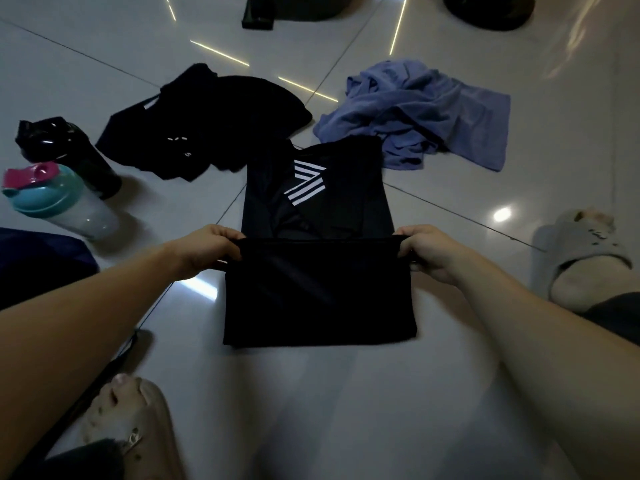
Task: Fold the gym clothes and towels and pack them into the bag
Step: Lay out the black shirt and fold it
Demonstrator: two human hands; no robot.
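Observation:
A black shirt with white stripes [318, 209] lies on the tiled floor in front of me, its near part folded up and over. My left hand [204, 251] grips the left corner of that folded edge. My right hand [427, 252] grips the right corner, so the fold is stretched between them. Another black garment [207, 129] lies crumpled at the back left. A crumpled blue-purple towel [415, 112] lies at the back right, touching the shirt's far corner. A dark bag [38, 261] shows at the left edge, mostly out of view.
Two shaker bottles lie at the left: a black one [69, 150] and a clear one with a teal and pink lid [59, 202]. My slippered feet sit at the right [581, 258] and lower left [128, 414]. Dark objects [488, 8] lie at the top edge.

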